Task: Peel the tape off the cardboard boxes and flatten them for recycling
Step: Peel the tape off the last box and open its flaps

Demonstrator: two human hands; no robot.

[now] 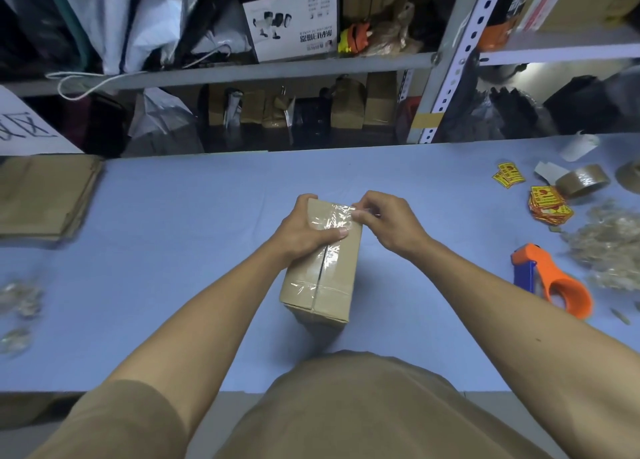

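A small brown cardboard box (332, 278) stands on the blue table (180, 250) in front of me, sealed with clear tape (334, 221) along its top seam and across its far end. My left hand (304, 228) grips the far left part of the box, thumb pressed flat on the taped top. My right hand (384, 221) is at the box's far right corner, its fingertips pinched on the edge of the clear tape there.
Flattened cardboard (45, 198) lies at the left edge. An orange tape dispenser (550, 278), a brown tape roll (581, 183), yellow stickers (547, 205) and a heap of crumpled tape (609, 243) lie at the right. Crumpled tape bits (19, 306) lie left. Cluttered metal shelves (242, 70) stand behind.
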